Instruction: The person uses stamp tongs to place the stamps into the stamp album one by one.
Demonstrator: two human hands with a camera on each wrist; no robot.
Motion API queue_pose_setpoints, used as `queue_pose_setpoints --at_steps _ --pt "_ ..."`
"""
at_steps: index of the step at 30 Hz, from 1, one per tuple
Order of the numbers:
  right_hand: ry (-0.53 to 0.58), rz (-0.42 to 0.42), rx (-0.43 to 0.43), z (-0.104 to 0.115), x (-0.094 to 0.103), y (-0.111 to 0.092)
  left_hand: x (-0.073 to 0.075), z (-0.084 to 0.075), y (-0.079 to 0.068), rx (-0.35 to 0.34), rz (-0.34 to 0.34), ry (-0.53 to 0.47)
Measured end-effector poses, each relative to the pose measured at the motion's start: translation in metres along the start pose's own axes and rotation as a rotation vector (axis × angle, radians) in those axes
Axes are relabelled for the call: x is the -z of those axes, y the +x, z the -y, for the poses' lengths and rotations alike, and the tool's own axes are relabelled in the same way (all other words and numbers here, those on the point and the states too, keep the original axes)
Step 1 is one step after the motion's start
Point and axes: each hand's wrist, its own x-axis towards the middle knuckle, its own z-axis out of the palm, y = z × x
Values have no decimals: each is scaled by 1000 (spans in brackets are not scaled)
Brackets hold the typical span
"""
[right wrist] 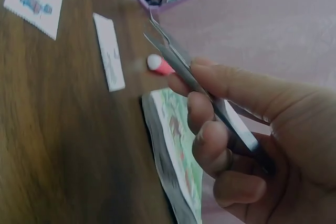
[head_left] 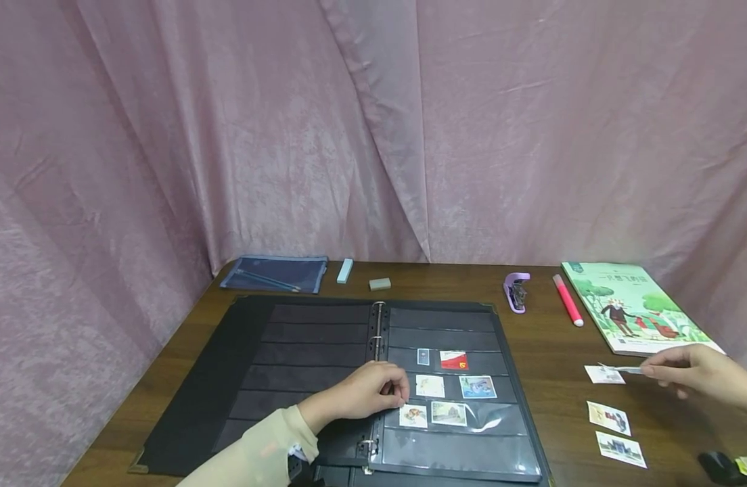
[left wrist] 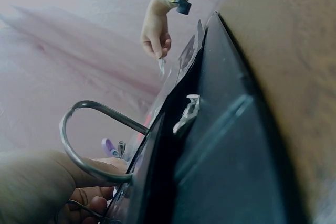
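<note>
A stamp album point(head_left: 325, 379) lies open, its right page holding several stamps in clear pocket strips point(head_left: 495, 419). My left hand point(head_left: 367, 391) is over the inner edge of that page, thumb and forefinger pinching at a strip's upper edge, just above a stamp with an orange-brown picture point(head_left: 413, 416). In the left wrist view a metal ring point(left wrist: 79, 129) arches across this hand. My right hand point(head_left: 693, 368) holds metal tweezers point(right wrist: 181, 64) between thumb and fingers, their bent tips apart. In the head view the tips overlap a pale stamp point(head_left: 605, 375) on the table.
Two more stamps, one colourful point(head_left: 609, 418) and one with a building point(head_left: 620, 449), lie right of the album. Behind are a green book point(head_left: 641, 304), a pink marker point(head_left: 568, 301), a purple stapler point(head_left: 517, 292), a grey eraser point(head_left: 379, 284), a light-blue stick point(head_left: 345, 270) and a blue pouch point(head_left: 276, 272).
</note>
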Motion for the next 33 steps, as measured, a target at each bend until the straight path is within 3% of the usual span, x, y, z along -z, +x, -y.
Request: queue_pose_setpoints --at_steps 8,12,17,24,31,33 --pt "-46 -1 -112 -20 4 -11 0 0 1 1 4 -3" --pt "-7 -2 -146 -31 3 -16 -1 1 0 -3 3 2" --pt "57 -16 -52 -41 0 -14 -1 1 0 -4 -4 6" --pt "149 -28 -6 -45 -9 -8 0 -1 -1 -6 -6 -4" --pt "94 -11 -24 -42 -11 -5 0 0 -1 -13 -8 6" --pt "69 -8 12 -42 -10 -4 0 0 -1 -12 -7 7"
